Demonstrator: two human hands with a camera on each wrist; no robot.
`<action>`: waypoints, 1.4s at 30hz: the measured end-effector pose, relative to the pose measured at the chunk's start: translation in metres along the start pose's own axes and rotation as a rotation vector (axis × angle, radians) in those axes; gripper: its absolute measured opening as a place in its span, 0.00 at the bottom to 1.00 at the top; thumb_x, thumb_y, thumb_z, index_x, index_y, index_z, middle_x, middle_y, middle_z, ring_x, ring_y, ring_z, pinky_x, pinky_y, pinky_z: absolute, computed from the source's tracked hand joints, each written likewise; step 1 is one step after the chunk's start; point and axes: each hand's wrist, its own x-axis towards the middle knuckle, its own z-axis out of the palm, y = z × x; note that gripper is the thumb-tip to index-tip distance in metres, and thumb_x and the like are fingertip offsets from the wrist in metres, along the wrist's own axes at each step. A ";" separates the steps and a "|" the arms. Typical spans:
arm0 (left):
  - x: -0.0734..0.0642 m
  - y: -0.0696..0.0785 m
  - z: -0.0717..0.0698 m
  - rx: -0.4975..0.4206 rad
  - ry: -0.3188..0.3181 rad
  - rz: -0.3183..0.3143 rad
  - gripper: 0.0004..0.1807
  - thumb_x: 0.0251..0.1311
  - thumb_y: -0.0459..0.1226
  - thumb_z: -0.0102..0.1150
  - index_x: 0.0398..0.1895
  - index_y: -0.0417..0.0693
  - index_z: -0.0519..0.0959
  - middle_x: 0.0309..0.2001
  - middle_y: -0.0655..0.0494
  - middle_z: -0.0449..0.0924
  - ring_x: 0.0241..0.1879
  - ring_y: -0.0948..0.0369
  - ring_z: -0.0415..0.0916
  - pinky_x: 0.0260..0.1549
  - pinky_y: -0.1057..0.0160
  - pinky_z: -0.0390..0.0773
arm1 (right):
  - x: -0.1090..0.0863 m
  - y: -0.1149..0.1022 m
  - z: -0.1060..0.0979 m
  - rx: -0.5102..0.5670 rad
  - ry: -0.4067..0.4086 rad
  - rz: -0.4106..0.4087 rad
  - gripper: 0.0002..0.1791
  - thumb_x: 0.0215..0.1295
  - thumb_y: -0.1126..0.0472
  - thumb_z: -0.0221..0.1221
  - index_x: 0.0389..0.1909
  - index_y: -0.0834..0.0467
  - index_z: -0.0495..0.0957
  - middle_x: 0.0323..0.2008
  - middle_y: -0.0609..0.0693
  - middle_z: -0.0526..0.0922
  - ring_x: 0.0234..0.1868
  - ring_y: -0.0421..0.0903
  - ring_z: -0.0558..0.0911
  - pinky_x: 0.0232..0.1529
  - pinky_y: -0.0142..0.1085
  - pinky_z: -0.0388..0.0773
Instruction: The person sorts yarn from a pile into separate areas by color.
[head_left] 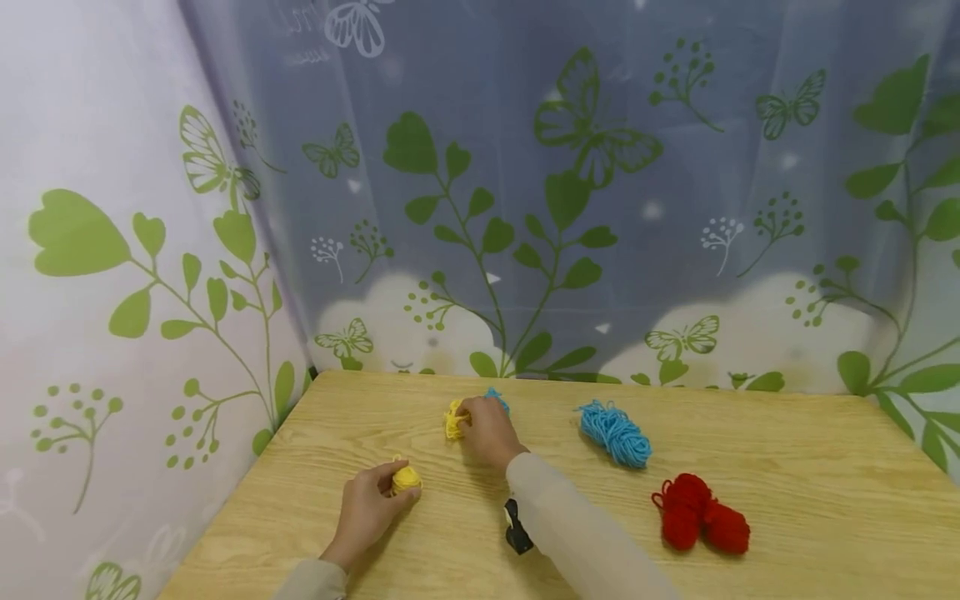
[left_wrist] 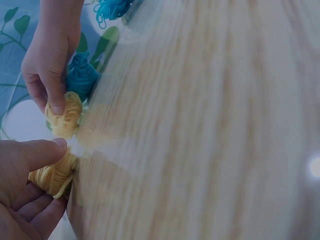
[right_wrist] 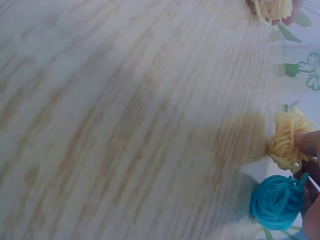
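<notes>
My left hand (head_left: 369, 510) pinches a small yellow yarn bundle (head_left: 406, 481) between thumb and fingers, near the left part of the table. Farther back, my right hand (head_left: 489, 429) grips another yellow yarn bundle (head_left: 454, 420). Right beside that hand is a blue yarn bundle (right_wrist: 278, 202), mostly covered by the hand in the head view. In the left wrist view, the yellow bundle (left_wrist: 54, 176) in my left hand appears below the yellow bundle (left_wrist: 65, 114) under my right fingers, with the blue bundle (left_wrist: 81, 76) just behind.
A second blue yarn bundle (head_left: 615, 433) lies to the right of my right hand. Two red yarn bundles (head_left: 701, 514) lie touching at the right front. A black object (head_left: 517, 527) shows at my right forearm. Printed curtains (head_left: 480, 200) stand behind the wooden table (head_left: 570, 408).
</notes>
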 end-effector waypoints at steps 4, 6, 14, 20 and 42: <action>0.001 0.000 0.000 0.003 0.006 -0.003 0.25 0.48 0.33 0.72 0.51 0.33 0.79 0.47 0.36 0.81 0.45 0.47 0.82 0.40 0.61 0.83 | 0.003 -0.006 -0.007 -0.014 0.026 -0.012 0.07 0.60 0.66 0.64 0.39 0.61 0.84 0.39 0.52 0.87 0.43 0.49 0.84 0.58 0.43 0.75; 0.001 0.001 0.000 -0.003 0.006 -0.002 0.25 0.48 0.32 0.72 0.51 0.32 0.79 0.48 0.36 0.81 0.46 0.47 0.82 0.41 0.61 0.83 | 0.003 -0.008 -0.011 -0.018 0.036 -0.018 0.07 0.60 0.65 0.65 0.39 0.61 0.84 0.39 0.52 0.87 0.44 0.50 0.83 0.63 0.46 0.69; -0.001 0.005 -0.001 0.011 0.019 0.019 0.25 0.48 0.33 0.72 0.50 0.32 0.79 0.47 0.36 0.82 0.44 0.47 0.82 0.39 0.59 0.83 | -0.005 -0.016 -0.023 0.040 0.076 -0.037 0.07 0.59 0.62 0.66 0.38 0.58 0.85 0.37 0.50 0.86 0.38 0.46 0.82 0.40 0.37 0.80; 0.001 0.004 0.000 0.027 0.028 0.016 0.24 0.48 0.33 0.73 0.50 0.32 0.80 0.46 0.37 0.82 0.44 0.48 0.83 0.39 0.59 0.83 | -0.015 -0.019 -0.029 0.172 0.084 -0.009 0.06 0.61 0.61 0.65 0.37 0.58 0.85 0.32 0.48 0.84 0.31 0.41 0.77 0.31 0.31 0.75; -0.001 0.007 0.000 0.060 0.013 0.041 0.25 0.47 0.34 0.73 0.49 0.31 0.79 0.47 0.35 0.81 0.46 0.45 0.81 0.41 0.55 0.83 | -0.064 -0.026 -0.008 0.418 -0.123 0.008 0.04 0.60 0.66 0.64 0.36 0.62 0.84 0.40 0.53 0.85 0.42 0.48 0.83 0.42 0.32 0.82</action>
